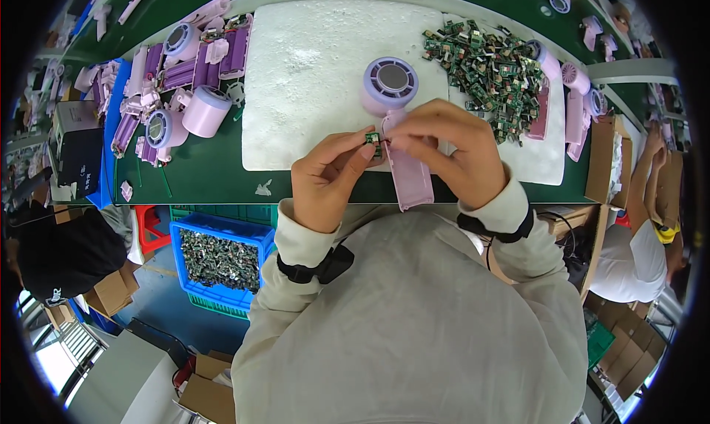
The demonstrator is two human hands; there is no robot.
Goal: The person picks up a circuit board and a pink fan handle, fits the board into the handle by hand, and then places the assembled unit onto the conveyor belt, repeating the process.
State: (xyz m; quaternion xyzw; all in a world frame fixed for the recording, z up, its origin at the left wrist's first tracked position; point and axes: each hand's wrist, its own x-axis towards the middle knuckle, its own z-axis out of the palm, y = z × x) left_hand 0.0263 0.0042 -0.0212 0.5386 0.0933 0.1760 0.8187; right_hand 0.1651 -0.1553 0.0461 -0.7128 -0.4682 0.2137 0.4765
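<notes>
A small green circuit board (373, 138) is pinched between the thumb and fingers of my left hand (324, 174). My right hand (460, 144) is closed in a pinch right beside the board; what its fingertips grip is too small to tell. Below both hands lies a handheld fan with a round lilac head (390, 85) and a long pink handle (411, 178). The head points away from me, and the handle's end reaches the table's near edge. My right fingers partly cover the joint between head and handle.
A white foam sheet (310, 76) covers the mid-table, with a heap of circuit boards (488, 76) at its right. Pink fan parts (205, 112) and purple batteries crowd the left. A blue crate (260, 241) of boards stands below the table. Another person's arm (642, 174) shows at far right.
</notes>
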